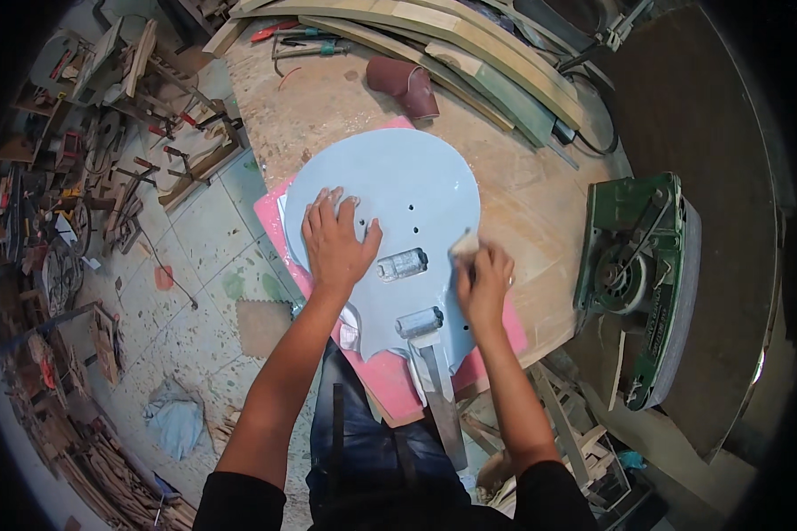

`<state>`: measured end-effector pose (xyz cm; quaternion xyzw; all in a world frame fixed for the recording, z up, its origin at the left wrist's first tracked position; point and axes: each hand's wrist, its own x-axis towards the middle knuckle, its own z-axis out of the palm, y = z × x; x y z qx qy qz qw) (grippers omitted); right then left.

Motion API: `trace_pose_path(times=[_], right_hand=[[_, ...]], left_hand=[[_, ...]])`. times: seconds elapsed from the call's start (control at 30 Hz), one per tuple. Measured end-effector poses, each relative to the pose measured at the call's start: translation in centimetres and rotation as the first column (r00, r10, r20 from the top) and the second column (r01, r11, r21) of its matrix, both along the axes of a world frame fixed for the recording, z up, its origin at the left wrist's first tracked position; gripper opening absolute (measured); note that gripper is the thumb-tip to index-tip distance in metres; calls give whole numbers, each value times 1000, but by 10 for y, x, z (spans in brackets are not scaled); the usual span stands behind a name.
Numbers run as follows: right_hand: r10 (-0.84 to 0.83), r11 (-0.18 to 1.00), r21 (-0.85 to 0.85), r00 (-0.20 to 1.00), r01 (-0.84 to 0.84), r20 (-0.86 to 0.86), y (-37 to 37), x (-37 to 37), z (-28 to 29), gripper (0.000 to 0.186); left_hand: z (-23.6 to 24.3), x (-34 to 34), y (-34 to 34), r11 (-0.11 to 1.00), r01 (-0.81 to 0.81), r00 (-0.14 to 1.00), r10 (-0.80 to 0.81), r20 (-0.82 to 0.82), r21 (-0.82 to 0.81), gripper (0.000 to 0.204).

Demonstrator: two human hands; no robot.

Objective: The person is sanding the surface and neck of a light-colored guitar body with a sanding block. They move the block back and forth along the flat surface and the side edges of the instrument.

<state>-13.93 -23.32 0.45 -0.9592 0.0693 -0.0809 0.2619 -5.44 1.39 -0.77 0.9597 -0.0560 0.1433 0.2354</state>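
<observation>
A pale blue electric guitar body lies flat on a pink sheet at the bench's near edge. My left hand rests on its left side, open, with the fingers spread. At the right edge of the body, my right hand is closed round a small beige pad, pressed against the rim. The hand hides part of the pad, so I cannot tell its exact kind. Two foil-coloured pickup cavities and several small holes show in the body. A flat grey-brown bar sticks out from the neck end toward me.
Beyond the body, curled brown sandpaper lies on the wooden bench. Long wood strips and clamps line the far side. A green belt-driven machine stands at right. Cluttered shelves fill the left.
</observation>
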Motion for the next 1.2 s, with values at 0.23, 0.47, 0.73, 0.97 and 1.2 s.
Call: trace_pose_path(times=[0.23, 0.47, 0.73, 0.97, 1.2], right_hand=[[10, 1000, 29, 1000, -9, -17, 6, -25, -9, 26], [-38, 999, -16, 999, 38, 37, -3, 31, 1, 20], [109, 994, 28, 993, -107, -53, 14, -46, 11, 29], [-99, 995, 6, 994, 99, 49, 4, 28, -1, 21], [16, 999, 38, 997, -13, -81, 11, -26, 14, 20]], left_hand=[[-1, -2, 5, 1000, 11, 1000, -11, -18, 23, 47], [0, 0, -2, 1000, 19, 1000, -19, -5, 4, 46], [1, -2, 12, 999, 6, 1000, -6, -1, 35, 46], [-6, -3, -1, 1000, 24, 1000, -24, 0, 18, 46], [-1, -1, 2, 999, 8, 1000, -8, 5, 51, 45]])
